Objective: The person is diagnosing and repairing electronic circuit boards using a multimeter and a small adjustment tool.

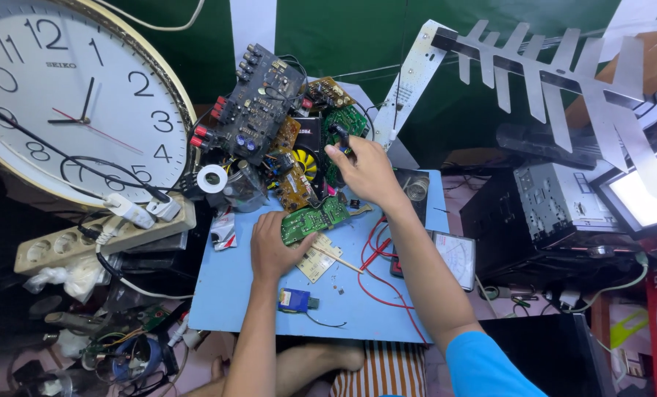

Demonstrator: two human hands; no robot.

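Left hand (271,248) presses flat on a green circuit board (310,220); right hand (365,170) pinches a small dark part (340,135). Board likely light, stiff, fragile: grip by edges.

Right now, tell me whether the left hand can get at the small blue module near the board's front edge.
Probably yes: the left hand rests on the green circuit board, and the blue module lies uncovered beside that forearm.

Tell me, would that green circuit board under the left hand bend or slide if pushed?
The green circuit board looks thin, flat and rigid, so probably stiff and light. On the smooth blue board it would likely slide, though the left hand pins it.
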